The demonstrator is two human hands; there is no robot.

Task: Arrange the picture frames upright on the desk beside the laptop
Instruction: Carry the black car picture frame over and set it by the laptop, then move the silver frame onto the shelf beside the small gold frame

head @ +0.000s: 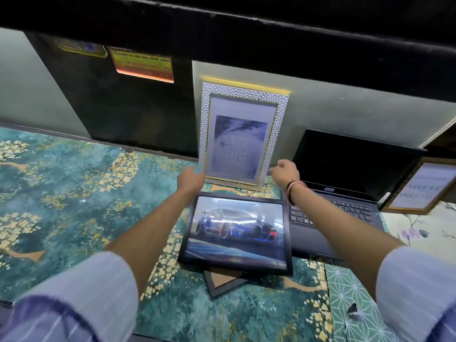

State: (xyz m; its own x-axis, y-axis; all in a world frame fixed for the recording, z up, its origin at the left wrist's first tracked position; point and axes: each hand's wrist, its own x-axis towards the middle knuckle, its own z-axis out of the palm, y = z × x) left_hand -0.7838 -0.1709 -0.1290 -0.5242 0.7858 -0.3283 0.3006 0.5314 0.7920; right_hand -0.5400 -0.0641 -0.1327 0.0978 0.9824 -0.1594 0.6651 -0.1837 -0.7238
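A tall silver-white textured frame (243, 95) stands upright against the wall, just left of the open black laptop (345, 201). My left hand (191, 180) grips its lower left edge. My right hand (283, 172) hovers by its lower right corner with the fingers loosely curled, a small gap from the frame. A black frame with a car picture (237, 233) lies flat on the desk in front, below my forearms. Under it lies another dark frame (223, 283), of which only a corner shows. A gold frame (419, 188) leans upright to the right of the laptop.
The desk has a green floral-patterned cover (74, 193) that stretches far to the left. A dark panel (118, 107) with stickers stands at the back left. A dark shelf edge (246, 28) overhangs the wall above.
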